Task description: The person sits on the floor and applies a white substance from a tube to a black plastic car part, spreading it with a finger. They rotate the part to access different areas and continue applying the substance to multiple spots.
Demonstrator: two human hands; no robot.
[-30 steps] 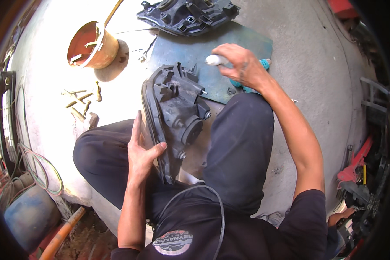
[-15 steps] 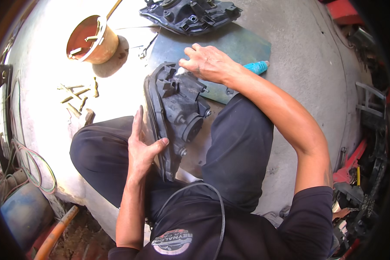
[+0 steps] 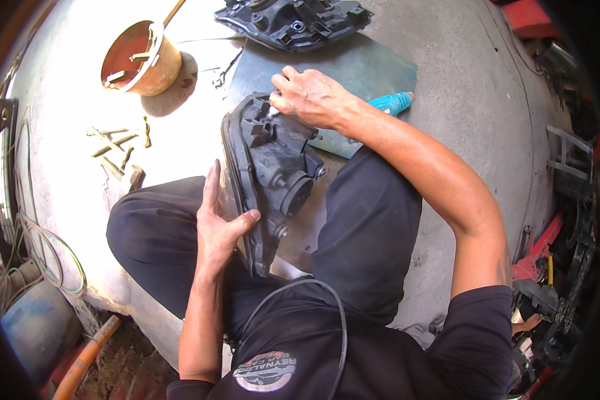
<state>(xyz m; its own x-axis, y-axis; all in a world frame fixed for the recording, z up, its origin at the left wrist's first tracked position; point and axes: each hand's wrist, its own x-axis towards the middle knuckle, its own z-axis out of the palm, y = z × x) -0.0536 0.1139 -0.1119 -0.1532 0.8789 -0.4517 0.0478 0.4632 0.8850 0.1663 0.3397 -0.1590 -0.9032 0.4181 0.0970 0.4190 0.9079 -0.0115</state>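
Observation:
A black car headlight housing (image 3: 268, 157) stands tilted between my legs, its back side with round caps turned up. My left hand (image 3: 221, 230) grips its left rim, thumb over the edge and fingers stretched along the outer side. At the far end of the housing, my right hand (image 3: 311, 99) is closed round a small white-tipped thing (image 3: 273, 111); the tip points down at the housing. Most of that thing is hidden in the fingers. Just behind my right wrist lies a turquoise tool (image 3: 392, 103), partly covered by the forearm.
A second black headlight housing (image 3: 293, 25) lies at the far edge of a greenish board (image 3: 353, 63). To the left are a reddish-brown pot (image 3: 159, 75) with things in it, several loose tools (image 3: 115, 148) and a coiled hose (image 3: 60, 260). Dark metal parts (image 3: 567, 267) crowd the right side.
My right hand has shifted slightly to the left along the far end of the housing, with the white tip still down. My left hand keeps its place on the rim.

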